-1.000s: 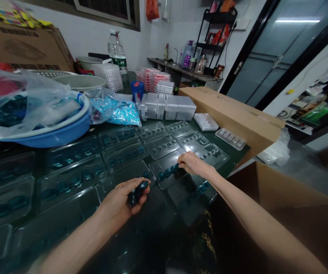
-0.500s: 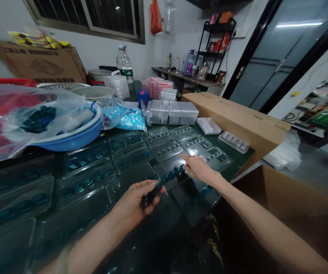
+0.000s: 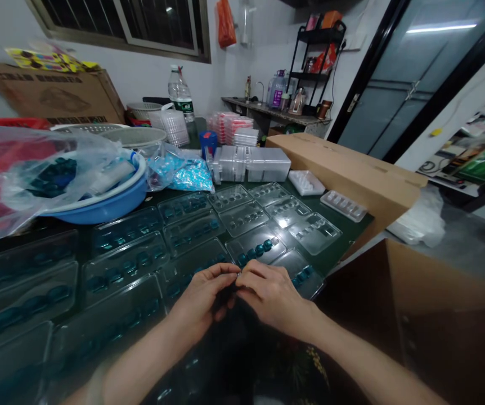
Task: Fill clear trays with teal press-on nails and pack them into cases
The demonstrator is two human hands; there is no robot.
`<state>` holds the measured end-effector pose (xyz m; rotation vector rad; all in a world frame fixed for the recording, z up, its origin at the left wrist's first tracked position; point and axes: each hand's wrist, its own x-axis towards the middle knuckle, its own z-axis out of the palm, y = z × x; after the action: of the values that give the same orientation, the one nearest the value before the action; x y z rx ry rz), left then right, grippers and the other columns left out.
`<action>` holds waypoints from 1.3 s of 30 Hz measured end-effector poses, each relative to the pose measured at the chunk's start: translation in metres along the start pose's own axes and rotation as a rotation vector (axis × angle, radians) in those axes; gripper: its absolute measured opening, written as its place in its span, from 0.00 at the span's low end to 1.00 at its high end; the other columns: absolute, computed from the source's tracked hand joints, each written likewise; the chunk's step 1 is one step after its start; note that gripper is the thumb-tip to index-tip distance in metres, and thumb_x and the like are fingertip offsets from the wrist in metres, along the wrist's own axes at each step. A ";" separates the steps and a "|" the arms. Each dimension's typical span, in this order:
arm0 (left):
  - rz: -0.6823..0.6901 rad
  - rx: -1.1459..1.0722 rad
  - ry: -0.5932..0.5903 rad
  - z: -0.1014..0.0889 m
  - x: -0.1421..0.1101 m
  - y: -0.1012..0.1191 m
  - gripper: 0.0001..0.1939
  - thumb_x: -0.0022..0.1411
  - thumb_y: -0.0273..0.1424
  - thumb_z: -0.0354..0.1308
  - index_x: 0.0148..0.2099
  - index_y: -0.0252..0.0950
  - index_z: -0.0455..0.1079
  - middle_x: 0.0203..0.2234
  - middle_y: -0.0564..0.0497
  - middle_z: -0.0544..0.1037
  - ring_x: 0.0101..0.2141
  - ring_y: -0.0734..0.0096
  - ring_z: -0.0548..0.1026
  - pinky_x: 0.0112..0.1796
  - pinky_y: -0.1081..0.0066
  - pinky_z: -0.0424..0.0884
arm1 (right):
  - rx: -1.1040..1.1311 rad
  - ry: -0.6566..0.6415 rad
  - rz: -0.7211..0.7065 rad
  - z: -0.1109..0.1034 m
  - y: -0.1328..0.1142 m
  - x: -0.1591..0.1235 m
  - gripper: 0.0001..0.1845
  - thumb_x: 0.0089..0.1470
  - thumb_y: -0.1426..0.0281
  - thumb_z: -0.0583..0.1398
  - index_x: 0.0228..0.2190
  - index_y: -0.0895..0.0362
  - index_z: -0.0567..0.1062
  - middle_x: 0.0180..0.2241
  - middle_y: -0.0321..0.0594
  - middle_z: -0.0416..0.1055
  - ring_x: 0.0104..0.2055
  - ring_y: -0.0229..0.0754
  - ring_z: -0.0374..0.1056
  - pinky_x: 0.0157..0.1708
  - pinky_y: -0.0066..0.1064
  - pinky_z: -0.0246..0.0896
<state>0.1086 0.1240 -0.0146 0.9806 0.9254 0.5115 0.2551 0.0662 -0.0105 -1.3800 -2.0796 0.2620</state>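
Both our left hand (image 3: 205,288) and right hand (image 3: 273,291) pinched, fingertips meeting, perhaps steadying something we couldn't make out, near 1 clear rectangular plastic tray (image 3: 247,238) of glossy teal pieces (image 3: 260,250).

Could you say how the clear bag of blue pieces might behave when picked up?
The bag would probably sag, since its film looks thin and creased. Its small blue pieces may shift inside. Rolling seems unlikely: it lies slumped.

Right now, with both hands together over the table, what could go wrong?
The right hand could nudge the tray beside it, which lies near the edge of the table, towards the open cardboard box. Whatever the left hand holds is mostly hidden, so it might slip unseen.
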 end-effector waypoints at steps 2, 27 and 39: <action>0.026 0.094 -0.015 0.000 -0.002 0.002 0.08 0.53 0.30 0.52 0.36 0.35 0.65 0.13 0.55 0.65 0.14 0.77 0.62 0.11 0.80 0.49 | 0.155 0.018 0.067 0.001 0.003 -0.002 0.03 0.50 0.74 0.55 0.31 0.57 0.68 0.30 0.37 0.63 0.31 0.35 0.61 0.30 0.26 0.55; -0.189 -0.154 -0.245 0.009 0.023 0.000 0.10 0.53 0.35 0.54 0.30 0.32 0.67 0.21 0.53 0.63 0.18 0.81 0.62 0.13 0.81 0.46 | 0.565 0.256 0.517 -0.002 0.042 -0.016 0.10 0.47 0.70 0.57 0.35 0.58 0.70 0.25 0.35 0.67 0.25 0.33 0.62 0.25 0.24 0.59; -0.184 -0.287 -0.003 0.000 0.022 0.018 0.08 0.53 0.28 0.52 0.35 0.29 0.70 0.28 0.44 0.69 0.27 0.67 0.70 0.19 0.74 0.62 | -0.044 0.098 0.478 -0.014 0.144 0.010 0.11 0.46 0.73 0.56 0.35 0.58 0.73 0.26 0.37 0.68 0.25 0.35 0.62 0.28 0.26 0.56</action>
<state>0.1205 0.1492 -0.0080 0.6307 0.9007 0.4706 0.3707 0.1349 -0.0647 -1.8673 -1.6621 0.3371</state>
